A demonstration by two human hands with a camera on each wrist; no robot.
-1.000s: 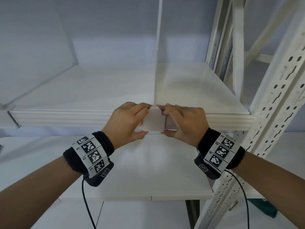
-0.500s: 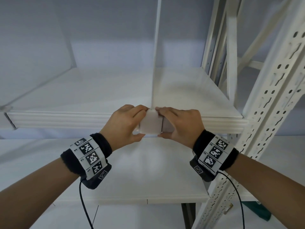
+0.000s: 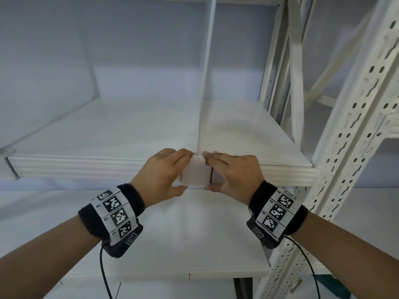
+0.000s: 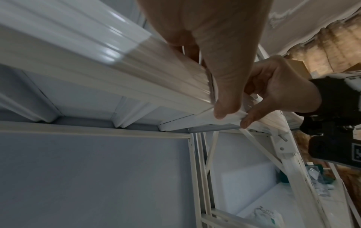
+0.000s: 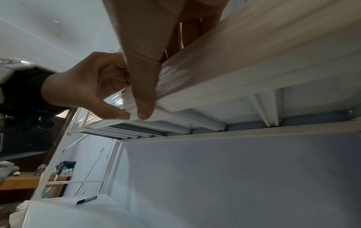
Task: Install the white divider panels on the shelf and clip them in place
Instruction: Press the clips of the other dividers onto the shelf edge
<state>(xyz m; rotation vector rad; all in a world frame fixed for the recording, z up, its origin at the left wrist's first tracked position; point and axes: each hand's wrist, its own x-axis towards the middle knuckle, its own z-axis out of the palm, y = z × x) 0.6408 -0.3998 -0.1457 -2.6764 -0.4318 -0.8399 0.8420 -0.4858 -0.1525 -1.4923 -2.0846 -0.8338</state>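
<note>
A thin white divider panel (image 3: 206,78) stands upright on the white shelf (image 3: 108,134), seen edge-on in the head view. At its foot a white clip (image 3: 196,172) sits over the shelf's front lip. My left hand (image 3: 166,175) grips the clip's left side, fingers on top and thumb (image 4: 224,98) under the lip. My right hand (image 3: 233,173) grips the clip's right side the same way, with its thumb (image 5: 144,100) pressed up under the lip. The clip's inner face is hidden.
A perforated white upright (image 3: 345,147) rises at the right, with cross braces (image 3: 298,83) behind it. Another divider (image 3: 43,72) closes the bay at the left. A lower shelf (image 3: 194,234) lies under my wrists. A black marker (image 5: 87,199) rests on a lower shelf.
Both hands stay on the clip at the shelf lip; the head view has shifted slightly, nothing else has visibly changed.
</note>
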